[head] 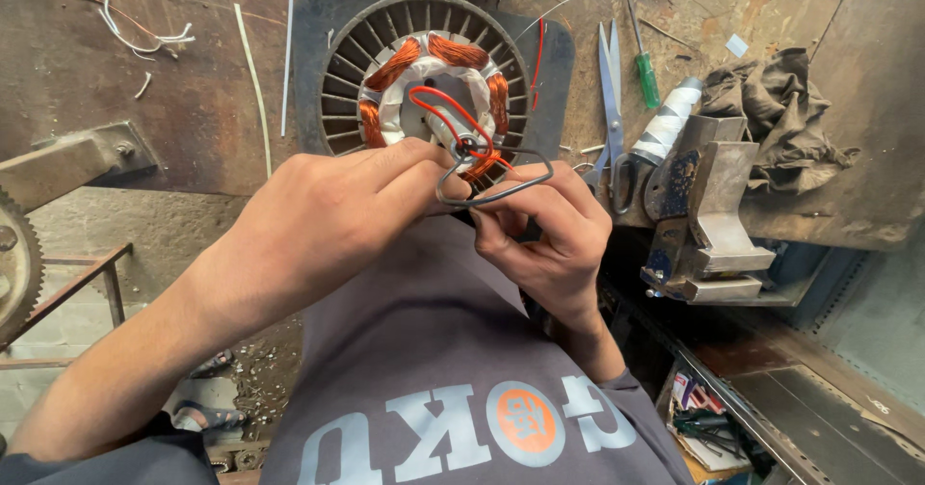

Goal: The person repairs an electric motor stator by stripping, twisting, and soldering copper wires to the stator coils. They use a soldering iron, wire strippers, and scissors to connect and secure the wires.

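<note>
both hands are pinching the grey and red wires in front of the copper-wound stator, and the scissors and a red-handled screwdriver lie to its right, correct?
Not quite: the screwdriver has a green handle, not red, as the head view shows. The rest holds: the left hand and right hand pinch the grey wire and red wire in front of the copper-wound stator, with the scissors to its right.
</note>
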